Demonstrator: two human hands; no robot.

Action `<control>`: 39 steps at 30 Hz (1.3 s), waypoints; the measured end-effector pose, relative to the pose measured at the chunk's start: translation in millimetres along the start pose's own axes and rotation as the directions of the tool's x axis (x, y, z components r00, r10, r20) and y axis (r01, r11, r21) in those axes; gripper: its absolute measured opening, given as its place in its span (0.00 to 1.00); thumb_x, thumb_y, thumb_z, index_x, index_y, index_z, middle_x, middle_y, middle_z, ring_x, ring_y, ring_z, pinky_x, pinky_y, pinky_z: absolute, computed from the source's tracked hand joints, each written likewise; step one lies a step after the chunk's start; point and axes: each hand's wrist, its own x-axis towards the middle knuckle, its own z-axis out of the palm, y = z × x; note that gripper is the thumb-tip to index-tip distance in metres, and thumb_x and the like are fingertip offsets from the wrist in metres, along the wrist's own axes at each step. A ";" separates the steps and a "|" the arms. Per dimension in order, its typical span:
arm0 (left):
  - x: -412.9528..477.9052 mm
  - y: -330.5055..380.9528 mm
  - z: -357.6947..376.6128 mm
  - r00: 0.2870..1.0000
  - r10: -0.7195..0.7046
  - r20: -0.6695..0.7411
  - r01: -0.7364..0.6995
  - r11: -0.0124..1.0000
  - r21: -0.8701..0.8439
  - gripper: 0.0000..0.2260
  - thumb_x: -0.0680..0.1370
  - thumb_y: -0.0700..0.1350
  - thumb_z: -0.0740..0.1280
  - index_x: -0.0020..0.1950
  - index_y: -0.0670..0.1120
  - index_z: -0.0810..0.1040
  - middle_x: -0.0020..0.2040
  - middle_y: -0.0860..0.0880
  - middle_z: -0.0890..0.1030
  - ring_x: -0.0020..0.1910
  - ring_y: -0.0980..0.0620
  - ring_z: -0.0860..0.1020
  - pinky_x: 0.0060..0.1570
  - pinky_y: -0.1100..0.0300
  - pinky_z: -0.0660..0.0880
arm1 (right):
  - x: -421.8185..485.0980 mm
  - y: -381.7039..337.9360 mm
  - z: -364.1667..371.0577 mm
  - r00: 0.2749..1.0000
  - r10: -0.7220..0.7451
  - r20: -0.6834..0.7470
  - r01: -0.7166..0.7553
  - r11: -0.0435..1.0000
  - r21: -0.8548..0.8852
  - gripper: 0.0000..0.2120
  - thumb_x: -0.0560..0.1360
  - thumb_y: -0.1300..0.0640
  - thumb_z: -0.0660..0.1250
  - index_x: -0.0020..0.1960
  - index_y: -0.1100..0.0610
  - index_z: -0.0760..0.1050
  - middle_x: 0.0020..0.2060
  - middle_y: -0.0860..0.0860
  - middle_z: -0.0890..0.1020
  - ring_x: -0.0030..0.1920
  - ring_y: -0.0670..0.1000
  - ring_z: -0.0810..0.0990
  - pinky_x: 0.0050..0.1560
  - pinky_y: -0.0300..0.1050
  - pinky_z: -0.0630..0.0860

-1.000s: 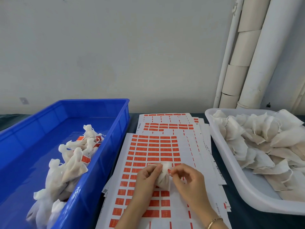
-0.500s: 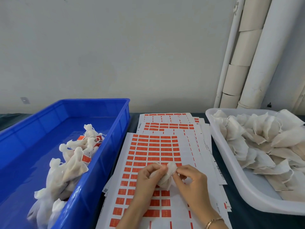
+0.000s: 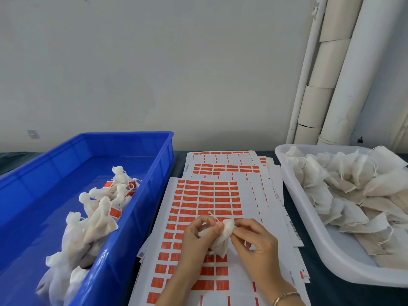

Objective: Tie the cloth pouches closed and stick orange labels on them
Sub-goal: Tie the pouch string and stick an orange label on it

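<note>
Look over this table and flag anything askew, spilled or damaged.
Only the white sheets of orange labels look untidy: the stack is fanned, with lower sheets poking out askew to the right. Tied white cloth pouches sit inside the blue plastic crate, untied ones inside the white plastic tray; nothing spilled or torn.

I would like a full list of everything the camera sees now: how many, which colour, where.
blue crate: one, blue, left
tied pouches: several, white with orange labels, in the blue crate
label sheets: several, white with orange labels, overlapped in the middle
white tray: one, white, right
unlabelled pouches: many, off-white, heaped in the white tray
held pouch: one, white, above the label sheets
pipes: several, white, back right
table: one, dark, under everything
bracelet: one, gold, behind the right hand
left hand: one, grips the held pouch
right hand: one, pinches the held pouch
</note>
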 end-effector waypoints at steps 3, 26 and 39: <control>-0.9 1.7 0.6 1.000 0.012 -0.006 -0.012 1.000 0.016 0.03 0.71 0.45 0.73 0.42 0.52 0.81 0.43 0.56 0.82 0.49 0.48 0.80 0.40 0.60 0.80 | -0.4 0.3 -0.3 1.000 -0.002 0.001 0.002 1.000 -0.010 0.13 0.64 0.60 0.74 0.48 0.60 0.84 0.43 0.49 0.83 0.48 0.41 0.78 0.44 0.25 0.76; -7.5 5.1 3.2 0.981 0.164 0.101 -0.179 0.971 0.161 0.06 0.75 0.42 0.70 0.39 0.51 0.83 0.38 0.54 0.82 0.42 0.57 0.79 0.41 0.70 0.75 | -3.7 9.1 0.1 0.996 0.091 0.001 -0.090 0.986 -0.139 0.11 0.63 0.56 0.76 0.45 0.57 0.84 0.41 0.47 0.84 0.38 0.41 0.79 0.41 0.23 0.74; -2.8 -0.4 4.7 0.992 0.103 -0.079 -0.089 0.983 0.163 0.04 0.75 0.47 0.69 0.42 0.49 0.80 0.40 0.53 0.82 0.43 0.50 0.81 0.44 0.59 0.80 | 2.2 0.4 -1.8 0.964 0.257 -0.070 -0.255 0.966 0.034 0.04 0.73 0.54 0.69 0.47 0.48 0.75 0.43 0.39 0.80 0.44 0.40 0.79 0.39 0.26 0.75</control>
